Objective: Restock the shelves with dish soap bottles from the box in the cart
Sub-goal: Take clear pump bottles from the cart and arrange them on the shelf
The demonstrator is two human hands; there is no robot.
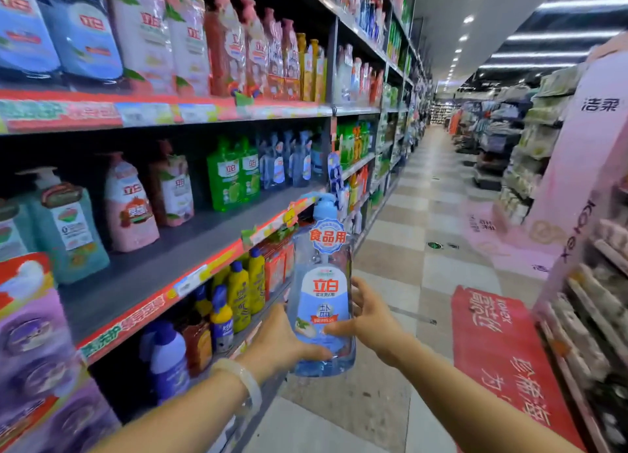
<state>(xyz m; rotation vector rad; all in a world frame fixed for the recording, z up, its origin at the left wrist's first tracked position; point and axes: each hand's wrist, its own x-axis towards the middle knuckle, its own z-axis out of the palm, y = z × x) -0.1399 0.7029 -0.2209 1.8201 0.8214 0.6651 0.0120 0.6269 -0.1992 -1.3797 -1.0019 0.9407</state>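
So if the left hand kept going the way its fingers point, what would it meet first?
Nothing new: the left hand already grips the clear blue pump-top dish soap bottle, which blocks that line. Beyond it, probably the right hand; depth is unclear.

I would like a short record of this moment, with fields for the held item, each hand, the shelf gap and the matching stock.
held item: blue dish soap bottle, upright, pump top, in front of the shelves
left hand: left hand grips the bottle low on its side
right hand: right hand holds the opposite side
shelf gap: bare stretch on the middle shelf
matching stock: blue bottles at the back of that shelf
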